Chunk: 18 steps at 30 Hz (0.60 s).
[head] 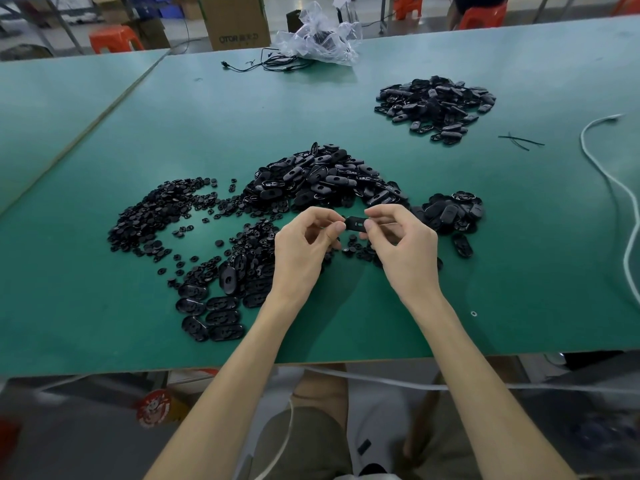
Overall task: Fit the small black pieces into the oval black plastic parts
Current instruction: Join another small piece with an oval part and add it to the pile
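An oval black plastic part (356,224) hangs just above the green table (519,271), pinched at its two ends between my left hand (304,247) and my right hand (401,244). Its slot faces me. Whether a small piece sits in it I cannot tell. A spread of small round black pieces (156,216) lies to the left. A big heap of oval parts (322,178) rises right behind my hands. More oval parts (214,306) lie flat at the near left, and a smaller cluster (450,213) sits by my right hand.
A separate pile of oval parts (436,105) lies at the far right. A white cord (620,188) snakes along the right edge. A crumpled clear bag (322,36) and black cables (270,64) sit at the back. Cardboard box (235,19) and orange stools stand beyond the table.
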### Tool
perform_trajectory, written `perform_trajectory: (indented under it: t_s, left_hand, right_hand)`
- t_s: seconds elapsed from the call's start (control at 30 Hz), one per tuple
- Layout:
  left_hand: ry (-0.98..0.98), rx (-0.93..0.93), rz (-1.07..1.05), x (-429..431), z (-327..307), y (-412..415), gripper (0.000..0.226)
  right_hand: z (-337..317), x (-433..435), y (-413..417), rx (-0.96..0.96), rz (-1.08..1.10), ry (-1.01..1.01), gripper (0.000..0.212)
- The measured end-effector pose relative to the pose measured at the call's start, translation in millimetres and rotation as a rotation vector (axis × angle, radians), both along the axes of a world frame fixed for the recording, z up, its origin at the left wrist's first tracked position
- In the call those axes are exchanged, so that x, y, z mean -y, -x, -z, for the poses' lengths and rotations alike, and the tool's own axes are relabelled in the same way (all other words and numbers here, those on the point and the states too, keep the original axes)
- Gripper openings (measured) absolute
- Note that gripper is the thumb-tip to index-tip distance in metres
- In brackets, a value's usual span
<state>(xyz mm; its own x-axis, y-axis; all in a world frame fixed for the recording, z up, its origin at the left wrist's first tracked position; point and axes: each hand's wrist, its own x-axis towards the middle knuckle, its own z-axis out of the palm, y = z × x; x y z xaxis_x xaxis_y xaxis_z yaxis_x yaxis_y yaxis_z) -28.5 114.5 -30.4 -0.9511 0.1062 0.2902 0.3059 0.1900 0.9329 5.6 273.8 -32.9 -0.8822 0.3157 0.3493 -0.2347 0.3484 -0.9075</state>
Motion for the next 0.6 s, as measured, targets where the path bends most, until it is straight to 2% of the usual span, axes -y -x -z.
perform_trajectory:
  t_s: [0.3,0.6]
  left_hand:
    - [0.008,-0.007,0.007,-0.1,-0.3,0.2,0.013]
    - [-0.036,0.011,0.0,-0.2,-0.3,0.2,0.012]
  right_hand:
    - [-0.2,-0.4,0.5,0.008,0.003,0.003,0.014]
    - [-0.2,-0.4,-0.1,0.025,-0.037,0.005,0.021]
